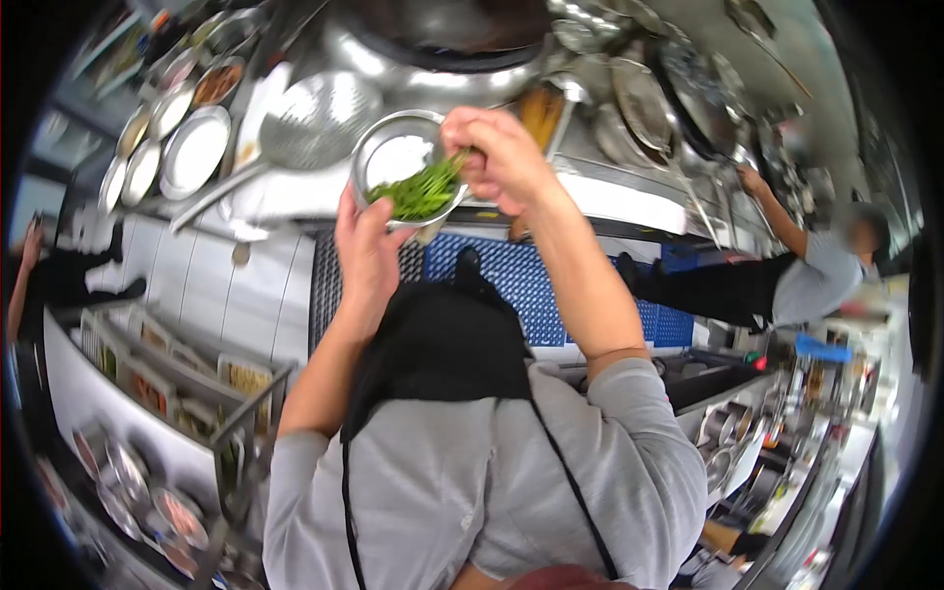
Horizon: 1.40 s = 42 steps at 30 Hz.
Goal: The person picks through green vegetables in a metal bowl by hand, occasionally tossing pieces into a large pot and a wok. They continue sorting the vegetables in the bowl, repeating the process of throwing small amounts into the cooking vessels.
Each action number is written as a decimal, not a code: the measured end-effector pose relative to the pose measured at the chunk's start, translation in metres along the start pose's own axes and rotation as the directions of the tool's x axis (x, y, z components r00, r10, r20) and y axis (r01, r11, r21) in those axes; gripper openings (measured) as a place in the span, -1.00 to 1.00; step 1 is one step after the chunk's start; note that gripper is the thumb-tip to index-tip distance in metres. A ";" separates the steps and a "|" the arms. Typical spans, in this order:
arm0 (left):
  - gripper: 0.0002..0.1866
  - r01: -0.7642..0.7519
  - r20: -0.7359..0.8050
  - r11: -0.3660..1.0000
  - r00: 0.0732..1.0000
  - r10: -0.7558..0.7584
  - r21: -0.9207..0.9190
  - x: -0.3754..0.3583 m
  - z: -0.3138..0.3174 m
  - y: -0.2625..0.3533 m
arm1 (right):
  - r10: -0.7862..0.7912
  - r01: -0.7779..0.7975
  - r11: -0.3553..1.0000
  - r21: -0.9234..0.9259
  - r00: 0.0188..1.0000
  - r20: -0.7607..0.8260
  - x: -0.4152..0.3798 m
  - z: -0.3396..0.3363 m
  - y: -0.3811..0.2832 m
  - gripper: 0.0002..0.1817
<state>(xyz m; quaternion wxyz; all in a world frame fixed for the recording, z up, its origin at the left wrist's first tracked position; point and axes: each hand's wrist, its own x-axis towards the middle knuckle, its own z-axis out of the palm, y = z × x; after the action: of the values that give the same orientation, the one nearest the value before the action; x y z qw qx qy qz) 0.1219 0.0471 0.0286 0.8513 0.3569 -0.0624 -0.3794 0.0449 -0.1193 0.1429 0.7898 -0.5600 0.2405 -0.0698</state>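
Right now I count two hands at work and one bowl between them. My left hand (366,241) grips the near rim of the steel bowl (398,162), holding it up over the counter (610,197). My right hand (501,157) is pinched closed on a bunch of greens (423,192), which lies partly in the bowl and hangs over its near edge. Something white sits in the far part of the bowl; I cannot tell what it is.

One large strainer ladle (315,118) lies just left of the bowl, its handle running out to the left. One big wok (442,39) sits at the far side. On the far left I count about six round dishes (192,152) in a row. To the right, several pans and lids crowd the counter; too blurred to count.

The counter is steel, and a blue mat (521,280) covers the floor below it. One other person (816,275) stands at the right, an arm stretched to the counter. Racks of metal bowls stand at the near left and near right.
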 end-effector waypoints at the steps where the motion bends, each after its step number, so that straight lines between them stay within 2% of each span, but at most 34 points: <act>1: -0.39 0.023 0.020 0.999 1.000 -0.024 0.022 0.004 0.000 -0.004 | -0.016 0.015 0.999 0.039 1.000 0.023 -0.001 -0.015 0.001 -0.80; 7: -0.39 0.088 0.077 0.994 0.993 -0.093 0.068 0.023 0.023 -0.024 | -0.033 -0.003 0.906 0.423 0.996 0.080 -0.001 -0.122 -0.027 -0.90; 11: -0.35 0.084 0.069 0.995 0.994 -0.087 0.047 0.052 0.043 -0.039 | -0.106 0.099 0.819 0.565 0.994 -0.021 0.007 -0.217 -0.067 -0.94; 12: -0.35 0.068 0.068 0.997 0.995 -0.070 0.037 0.061 0.048 -0.043 | -0.117 0.115 0.813 0.570 0.993 -0.033 0.008 -0.243 -0.083 -0.97; 14: -0.35 0.033 0.046 0.998 0.998 -0.035 0.053 0.084 0.058 -0.049 | -0.169 0.225 0.838 0.498 0.973 -0.154 0.016 -0.302 -0.116 -0.96; 15: -0.26 0.000 -0.043 0.999 0.999 0.002 0.051 0.094 0.068 -0.052 | -0.161 0.246 0.850 0.466 0.963 -0.215 0.021 -0.333 -0.137 -0.91; 16: -0.26 -0.055 -0.071 0.997 0.996 0.059 0.050 0.104 0.076 -0.056 | -0.258 0.347 0.855 0.385 0.929 -0.264 0.032 -0.368 -0.152 -0.85; 18: -0.29 -0.136 -0.112 0.991 0.984 0.137 0.018 0.121 0.090 -0.061 | -0.251 0.388 0.848 0.361 0.893 -0.373 0.050 -0.431 -0.193 -0.75; 20: -0.37 -0.220 -0.134 0.975 0.966 0.222 0.027 0.133 0.106 -0.065 | -0.332 0.456 0.847 0.275 0.856 -0.396 0.076 -0.502 -0.230 -0.72; 21: -0.38 -0.239 -0.153 0.971 0.959 0.240 0.026 0.134 0.118 -0.069 | -0.321 0.466 0.847 0.257 0.833 -0.451 0.095 -0.535 -0.248 -0.72; 22: -0.39 -0.260 -0.170 0.965 0.950 0.261 0.027 0.136 0.133 -0.072 | -0.365 0.402 0.854 0.331 0.915 -0.170 0.118 -0.609 -0.260 -0.72; 23: -0.40 -0.272 -0.210 0.961 0.938 0.276 0.050 0.138 0.147 -0.077 | -0.383 0.471 0.861 0.192 0.849 -0.364 0.142 -0.640 -0.275 -0.73; 24: -0.40 -0.284 -0.253 0.956 0.922 0.293 0.072 0.139 0.161 -0.082 | -0.408 0.504 0.863 0.040 0.741 -0.534 0.166 -0.664 -0.288 -0.73; 26: -0.44 -0.295 -0.293 0.953 0.907 0.303 0.072 0.137 0.178 -0.091 | -0.508 0.446 0.846 -0.293 0.503 -0.699 0.204 -0.716 -0.316 -0.64; 27: -0.44 -0.309 -0.312 0.947 0.894 0.321 0.086 0.137 0.182 -0.094 | -0.682 0.462 0.706 -0.538 0.237 -0.692 0.222 -0.728 -0.325 -0.56; 28: -0.45 -0.323 -0.332 0.941 0.881 0.338 0.100 0.136 0.190 -0.099 | -0.806 0.399 0.529 -0.749 -0.041 -0.591 0.239 -0.739 -0.335 -0.37; 30: -0.45 -0.328 -0.398 0.931 0.841 0.366 0.164 0.135 0.202 -0.104 | -0.849 0.220 0.474 -0.853 -0.146 -0.509 0.259 -0.763 -0.356 -0.32; 31: -0.44 -0.340 -0.414 0.923 0.825 0.385 0.181 0.135 0.207 -0.105 | -0.843 0.240 0.478 -0.845 -0.146 -0.518 0.266 -0.765 -0.362 -0.38; 34: -0.42 -0.357 -0.438 0.907 0.795 0.420 0.221 0.140 0.218 -0.108 | -0.913 0.013 0.375 -0.927 -0.166 -0.372 0.304 -0.805 -0.375 -0.46; 35: -0.42 -0.361 -0.448 0.904 0.785 0.428 0.231 0.140 0.216 -0.109 | -0.904 -0.014 0.420 -0.907 -0.090 -0.418 0.315 -0.816 -0.378 -0.39; 38: -0.44 -0.356 -0.509 0.893 0.734 0.450 0.276 0.151 0.231 -0.114 | -0.929 -0.171 0.369 -0.913 -0.053 -0.366 0.355 -0.850 -0.372 -0.43; 39: -0.44 -0.353 -0.534 0.889 0.711 0.458 0.292 0.154 0.238 -0.116 | -0.918 -0.194 0.373 -0.907 0.063 -0.391 0.368 -0.862 -0.365 -0.46; 41: -0.50 -0.330 -0.506 0.891 0.735 0.451 0.312 0.162 0.247 -0.119 | -0.856 -0.241 0.368 -0.898 0.288 -0.429 0.394 -0.891 -0.348 -0.53; 42: -0.53 -0.314 -0.492 0.892 0.749 0.444 0.326 0.166 0.251 -0.119 | -0.820 -0.286 0.368 -0.885 0.350 -0.454 0.406 -0.911 -0.336 -0.61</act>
<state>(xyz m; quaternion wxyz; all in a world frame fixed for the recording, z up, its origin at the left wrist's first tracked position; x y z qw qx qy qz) 0.0725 -0.2628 0.1080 0.8459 0.5238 0.0735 -0.0679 0.0358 -1.1705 0.0952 0.0673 -0.7809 0.4899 -0.3817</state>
